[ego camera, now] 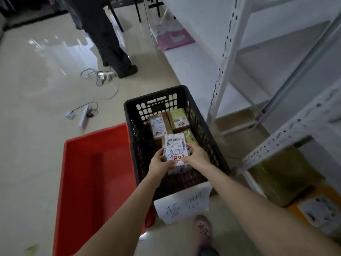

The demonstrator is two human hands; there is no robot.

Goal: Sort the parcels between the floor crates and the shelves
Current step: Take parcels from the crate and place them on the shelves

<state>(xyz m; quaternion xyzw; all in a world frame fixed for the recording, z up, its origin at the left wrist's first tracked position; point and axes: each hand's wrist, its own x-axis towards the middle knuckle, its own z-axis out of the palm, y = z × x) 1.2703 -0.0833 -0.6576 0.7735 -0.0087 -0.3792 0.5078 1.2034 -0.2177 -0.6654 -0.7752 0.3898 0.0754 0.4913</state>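
While poised over black crate (127, 111), gripping one labelled parcel (175, 145) between left hand (159, 164) and right hand (196, 156), fingers curled round edges; red crate (96, 134) just beside it.

Floor: pale glossy tiles (36, 145) spread ahead of me and off to my left.
Light: a soft white glare (53, 41) sits on the far tiles; the rest of the room is dim.
Cables: a white power strip (84, 118) lies on the floor with a black cord looped at it and a small white adapter (70, 115) just beside it. Farther off is a tangle of wires (100, 76).
Someone else: dark trouser legs (108, 39) and a dark shoe (129, 71) stand just beyond the wires.
Far end: thin black furniture legs (137, 12); chair or desk, I cannot tell.
My right: white metal shelving (225, 61) with perforated uprights; a pink-and-white bag (173, 37) lies near its far end.
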